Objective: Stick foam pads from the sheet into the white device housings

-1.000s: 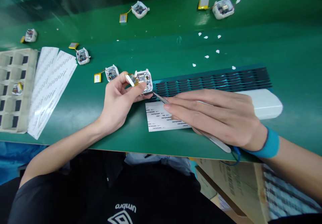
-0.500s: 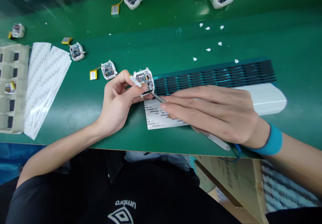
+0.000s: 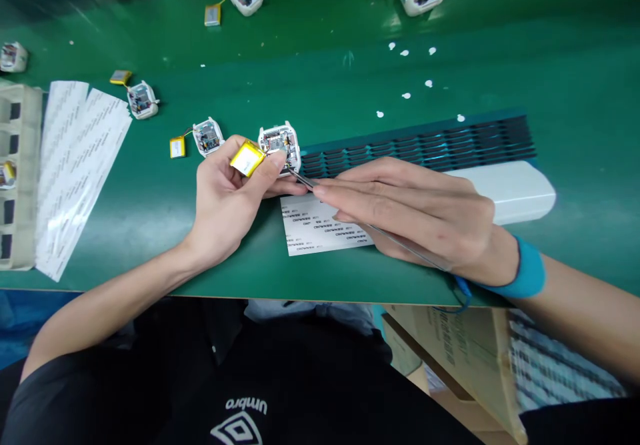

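My left hand [image 3: 227,198] holds a small white open device casing [image 3: 280,146] with a circuit board showing, and pins its yellow battery [image 3: 247,158] up under the thumb. My right hand [image 3: 415,211] grips metal tweezers [image 3: 305,181]; their tip touches the casing's lower edge. The right wrist wears a blue strap [image 3: 525,268]. Under both hands lies a white printed label sheet [image 3: 313,228] on the green table [image 3: 300,78].
A strip of black pads on blue backing [image 3: 425,148] and a white block [image 3: 510,191] lie behind my right hand. Several more casings with batteries [image 3: 207,136] are scattered on the table. White label strips [image 3: 75,158] and a grey compartment tray [image 3: 15,185] sit at the left.
The battery has turned in my left fingers from edge-on to showing its yellow face. The tweezers' tip has moved up against the casing. The view shifted slightly.
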Available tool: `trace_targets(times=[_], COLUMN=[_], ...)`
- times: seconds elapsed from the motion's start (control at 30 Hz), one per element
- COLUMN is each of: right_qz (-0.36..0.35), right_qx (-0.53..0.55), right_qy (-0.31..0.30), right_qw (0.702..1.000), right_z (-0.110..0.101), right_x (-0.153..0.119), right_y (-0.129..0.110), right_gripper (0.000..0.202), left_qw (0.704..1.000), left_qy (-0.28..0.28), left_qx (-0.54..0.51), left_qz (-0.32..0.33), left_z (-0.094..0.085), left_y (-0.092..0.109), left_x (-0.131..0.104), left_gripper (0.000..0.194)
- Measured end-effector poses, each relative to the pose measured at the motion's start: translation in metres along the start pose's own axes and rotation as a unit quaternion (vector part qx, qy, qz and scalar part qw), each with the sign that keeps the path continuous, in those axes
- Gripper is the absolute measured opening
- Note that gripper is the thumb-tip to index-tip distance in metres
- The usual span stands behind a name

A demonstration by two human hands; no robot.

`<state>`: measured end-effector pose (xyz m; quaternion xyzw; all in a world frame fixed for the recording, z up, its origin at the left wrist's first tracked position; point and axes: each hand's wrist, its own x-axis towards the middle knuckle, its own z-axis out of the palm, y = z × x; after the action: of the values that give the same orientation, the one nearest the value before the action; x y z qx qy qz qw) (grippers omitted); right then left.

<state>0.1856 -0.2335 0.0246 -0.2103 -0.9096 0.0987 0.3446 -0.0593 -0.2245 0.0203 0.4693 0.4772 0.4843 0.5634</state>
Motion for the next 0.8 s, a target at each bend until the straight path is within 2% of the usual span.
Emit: trace_targets(times=[0.2,0.43,0.63,0.73,0.8], right_qz=[-0.002,0.015,0.003,-0.020,-0.039], right_qx=[0.002,-0.022,-0.050,-0.065,-0.074], right_qy=[0.020,0.028,0.056,0.077,0.084], right_qw=[1.000,0.999,0.997,0.995,0.993], right_z=[0.000,-0.001,-0.003,-0.002,0.001], right_x=[0.002,0.006,0.005,0.003,0.002], right_y=[-0.003,-0.004,-0.003,-0.001,0.001], right_gripper=[0.042,0.037,0.052,0.056,0.055], left_qw=[1.000,1.000,0.999,0.995,0.984], left_qy=[0.014,-0.001,-0.021,-0.034,-0.010], left_qx=[0.014,-0.013,-0.038,0.022,0.092], left_qz=[0.010,0.001,0.028,0.087,0.152], left_z=[0.002,0.000,0.002,-0.016,-0.046], left_y=[-0.001,0.001,0.003,0.005,0.008], left_x=[-0.001,0.002,-0.001,0.025,0.065], left_gripper=[0.041,0.048,0.052,0.052,0.053])
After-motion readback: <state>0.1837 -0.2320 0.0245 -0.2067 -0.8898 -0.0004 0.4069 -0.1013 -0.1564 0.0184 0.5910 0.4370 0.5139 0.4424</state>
